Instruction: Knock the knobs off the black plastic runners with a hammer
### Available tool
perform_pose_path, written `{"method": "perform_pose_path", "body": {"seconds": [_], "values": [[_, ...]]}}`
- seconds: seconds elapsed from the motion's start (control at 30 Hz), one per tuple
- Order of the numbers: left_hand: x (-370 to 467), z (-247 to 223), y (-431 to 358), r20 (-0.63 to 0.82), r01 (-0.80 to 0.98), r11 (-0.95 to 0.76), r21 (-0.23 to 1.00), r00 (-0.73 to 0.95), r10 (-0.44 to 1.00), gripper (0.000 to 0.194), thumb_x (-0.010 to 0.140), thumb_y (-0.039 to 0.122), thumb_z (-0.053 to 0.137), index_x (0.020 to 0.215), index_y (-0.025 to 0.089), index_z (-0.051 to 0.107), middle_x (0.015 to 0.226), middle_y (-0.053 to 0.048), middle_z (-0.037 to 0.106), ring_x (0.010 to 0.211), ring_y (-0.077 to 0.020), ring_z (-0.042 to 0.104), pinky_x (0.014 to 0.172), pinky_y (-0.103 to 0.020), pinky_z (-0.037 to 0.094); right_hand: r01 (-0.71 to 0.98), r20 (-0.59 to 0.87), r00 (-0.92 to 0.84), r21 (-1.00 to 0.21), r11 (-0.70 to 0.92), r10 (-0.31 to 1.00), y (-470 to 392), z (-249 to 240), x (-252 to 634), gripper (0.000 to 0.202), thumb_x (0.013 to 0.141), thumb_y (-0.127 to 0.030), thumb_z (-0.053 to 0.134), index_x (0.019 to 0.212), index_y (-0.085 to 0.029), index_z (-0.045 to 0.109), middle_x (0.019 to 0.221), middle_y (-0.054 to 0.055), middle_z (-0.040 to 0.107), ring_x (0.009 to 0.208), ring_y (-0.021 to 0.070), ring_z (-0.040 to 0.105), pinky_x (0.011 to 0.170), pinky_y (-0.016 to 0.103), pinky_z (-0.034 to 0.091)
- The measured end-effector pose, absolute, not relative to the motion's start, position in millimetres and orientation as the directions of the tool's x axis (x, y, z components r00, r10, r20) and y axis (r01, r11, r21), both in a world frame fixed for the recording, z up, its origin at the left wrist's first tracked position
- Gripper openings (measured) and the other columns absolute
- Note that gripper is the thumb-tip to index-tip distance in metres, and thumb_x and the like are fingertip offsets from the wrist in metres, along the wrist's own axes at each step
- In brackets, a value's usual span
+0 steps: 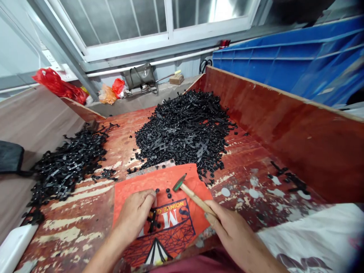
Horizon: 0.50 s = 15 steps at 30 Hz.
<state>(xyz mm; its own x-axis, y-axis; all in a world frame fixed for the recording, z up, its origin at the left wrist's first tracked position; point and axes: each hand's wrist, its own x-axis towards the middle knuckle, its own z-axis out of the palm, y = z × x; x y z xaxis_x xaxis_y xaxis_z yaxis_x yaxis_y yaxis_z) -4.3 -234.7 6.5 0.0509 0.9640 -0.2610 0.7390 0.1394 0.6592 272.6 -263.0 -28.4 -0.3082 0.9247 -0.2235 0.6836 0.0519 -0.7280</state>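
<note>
My right hand [230,225] is closed around the wooden handle of a small hammer [196,199]. The hammer's head, partly green, is over an orange printed cloth [127,193]. On the left side of the cloth rests my left hand [135,212], thumb and fingers drawn together; what they hold, if anything, is hidden. Right at its thumb tip is a small black round part [157,190]. More small black round parts [168,193] lie between that hand and the hammer head. Linked black plastic pieces [154,222] lie just right of my left hand, partly covered by it.
A big heap of black plastic parts [184,129] lies beyond the cloth on the worn red board [125,121]. Another pile of linked black pieces [71,163] is at left. A raised wooden side [278,125] and a blue crate [284,60] bound the right.
</note>
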Motion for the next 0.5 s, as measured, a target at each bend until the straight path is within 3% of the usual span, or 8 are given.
{"method": "perform_pose_path", "body": {"seconds": [0.2,0.33,0.5], "values": [[-4,-5,-223,-0.19,0.775,0.085,0.626,0.046,0.981,0.027,0.091,0.032,0.038,0.068,0.022,0.046,0.063,0.003,0.051,0.066,-0.0178,0.052,0.063,-0.026,0.031,0.774,-0.199,-0.307,-0.622,0.122,0.931,-262,-25,272,0.028,0.1,-0.03,0.032,0.111,-0.027,0.058,0.084,0.003,0.071,0.075,0.0228,0.067,0.062,0.03,0.041],[-1,-13,-222,-0.195,0.744,0.056,0.666,0.101,0.976,0.031,0.093,0.036,0.04,0.066,0.021,0.046,0.06,0.004,0.046,0.062,-0.016,0.05,0.06,-0.025,0.029,0.81,-0.194,-0.313,-0.565,0.154,0.93,-261,-28,273,0.025,0.098,-0.027,0.035,0.109,-0.028,0.058,0.08,0.002,0.071,0.072,0.0234,0.069,0.06,0.03,0.04],[7,-12,-220,-0.181,0.783,0.022,0.622,0.117,0.976,0.037,0.094,0.036,0.04,0.06,0.02,0.041,0.057,0.004,0.046,0.059,-0.0148,0.049,0.061,-0.026,0.027,0.827,-0.218,-0.345,-0.531,0.185,0.913,-259,-26,270,0.023,0.099,-0.024,0.033,0.105,-0.027,0.055,0.082,0.002,0.071,0.073,0.0237,0.069,0.061,0.031,0.039]]}}
